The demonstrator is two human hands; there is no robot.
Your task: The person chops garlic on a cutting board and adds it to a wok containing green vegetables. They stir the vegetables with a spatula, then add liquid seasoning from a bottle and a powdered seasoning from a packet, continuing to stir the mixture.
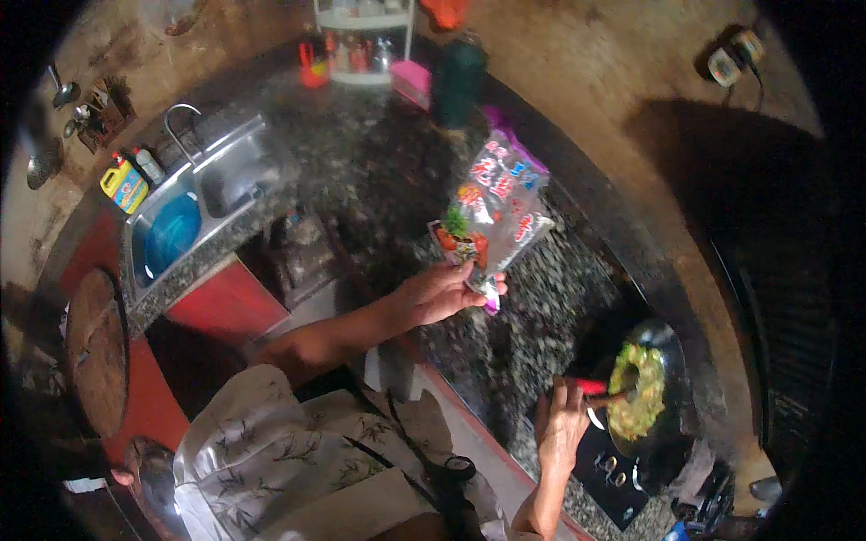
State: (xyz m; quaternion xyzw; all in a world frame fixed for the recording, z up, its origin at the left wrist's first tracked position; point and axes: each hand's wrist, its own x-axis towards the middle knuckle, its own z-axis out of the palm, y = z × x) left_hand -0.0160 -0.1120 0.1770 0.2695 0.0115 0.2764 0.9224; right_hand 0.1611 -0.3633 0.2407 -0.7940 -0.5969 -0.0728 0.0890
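In front of me my left hand (445,291) grips the lower end of a clear plastic food packet (499,196) with purple ends and printed writing. The packet is raised above the dark granite countertop (521,318); how much it holds cannot be seen. At the right, my right hand (563,420) is closed round the handle of a cooking utensil (617,399), whose far end reaches into green and yellow food (637,379). That food lies in a dark wok (666,345) on the black cooktop (605,480). A red handle-like part (590,387) shows beside the fingers; what it belongs to is unclear.
A steel double sink (233,186) with a blue basin (172,226) is at the left, near a yellow jug (125,186). A white corner rack (365,76), pink container (411,82) and dark green container (460,81) line the back. A round wooden board (98,351) stands far left.
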